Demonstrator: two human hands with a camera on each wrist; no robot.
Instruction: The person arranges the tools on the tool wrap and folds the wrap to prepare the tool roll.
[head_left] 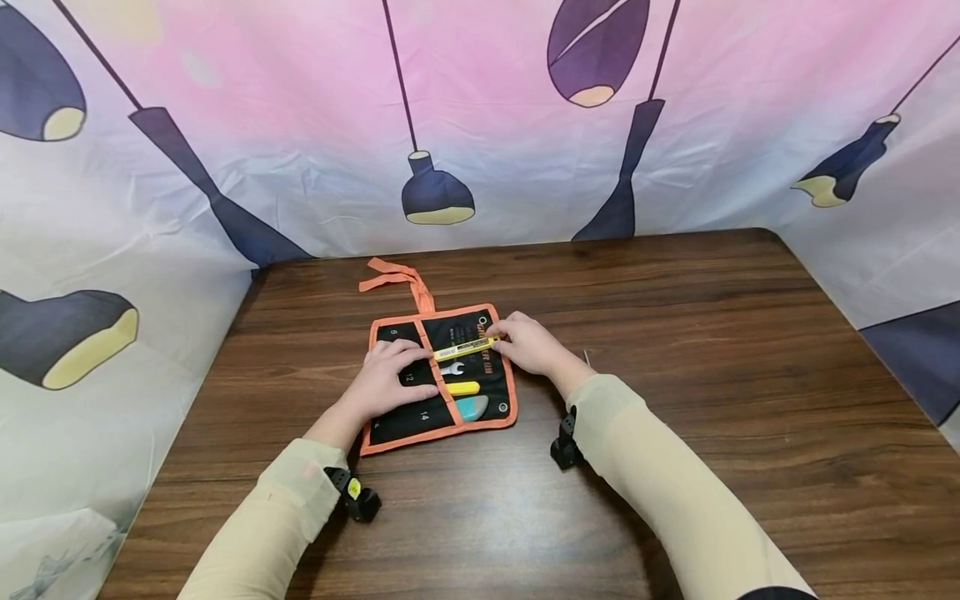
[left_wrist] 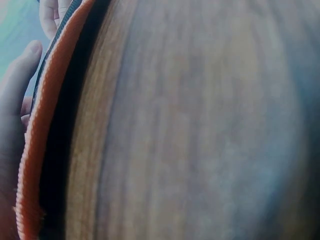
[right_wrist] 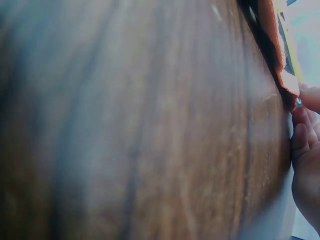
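A black tool pouch with orange edging (head_left: 512, 392) lies unrolled on the table. Between thumb and fingers, the right hand (head_left: 527, 343) pinches the right end of a yellow, labelled strip-like tool (head_left: 461, 348), whose left end is at the pouch's orange pocket edge. The left hand (head_left: 384, 380) rests spread on the pocket side, fingertips by that edge. Below the yellow tool, a silver wrench (head_left: 452, 368), a yellow handle (head_left: 462, 388) and a teal-grey tool (head_left: 472, 407) stick out of the pockets. The left wrist view has the left hand (left_wrist: 15, 95) beside the pouch's orange edge; the right hand (right_wrist: 307, 145) shows at the right wrist view's edge.
Orange tie straps (head_left: 405, 279) extend from the pouch's far edge across the brown wooden table (head_left: 712, 375). A small thin object (head_left: 587, 357) lies beside the right forearm. A curtain printed with lamps hangs behind the table.
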